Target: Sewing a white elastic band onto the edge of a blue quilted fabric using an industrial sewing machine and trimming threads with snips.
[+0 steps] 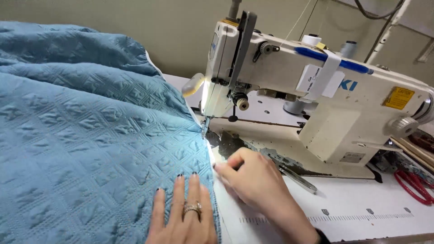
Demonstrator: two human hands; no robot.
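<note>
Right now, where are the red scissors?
In the head view, the red scissors lie at the far right edge of the white table, just right of the sewing machine.

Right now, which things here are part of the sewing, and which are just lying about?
In use: blue quilted fabric, sewing machine, left hand flat on the fabric, right hand at its white edge.
Lying about: red-handled scissors, metal tweezers, thread spools.

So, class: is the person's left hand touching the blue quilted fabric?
Touching. The head view shows the left hand lying flat, palm down, on the blue quilted fabric, fingers spread across it with no gap visible.
</note>
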